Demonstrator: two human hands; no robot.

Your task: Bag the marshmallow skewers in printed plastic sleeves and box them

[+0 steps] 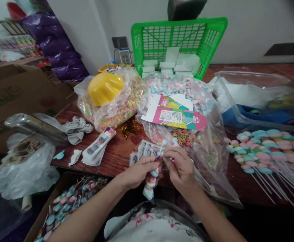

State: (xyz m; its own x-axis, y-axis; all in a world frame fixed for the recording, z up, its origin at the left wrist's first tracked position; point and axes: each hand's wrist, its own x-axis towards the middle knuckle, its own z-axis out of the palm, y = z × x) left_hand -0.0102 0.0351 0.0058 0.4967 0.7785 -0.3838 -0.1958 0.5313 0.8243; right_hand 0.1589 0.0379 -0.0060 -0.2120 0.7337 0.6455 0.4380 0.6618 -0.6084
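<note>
A wrapped marshmallow skewer (150, 181) in pink, blue and white hangs candy end down in front of my body, its white stick pointing up. My left hand (142, 169) is closed around its upper part, thumb near a small blue and red label piece. Close against it, my right hand (181, 166) pinches with thumb and fingers at the neck of the wrapper; what lies between these fingertips is too small to make out. Just beyond my hands lie printed label cards (147, 148). Gold twist ties (129, 129) are on the table behind them.
Bagged ring candies (119, 114) and bagged marshmallows (172, 84) fill the table's middle. Unwrapped skewers (270, 148) lie right, a stack of cards (99, 148) left. A green basket (178, 32) stands behind. Below left, a box holds wrapped skewers (68, 201).
</note>
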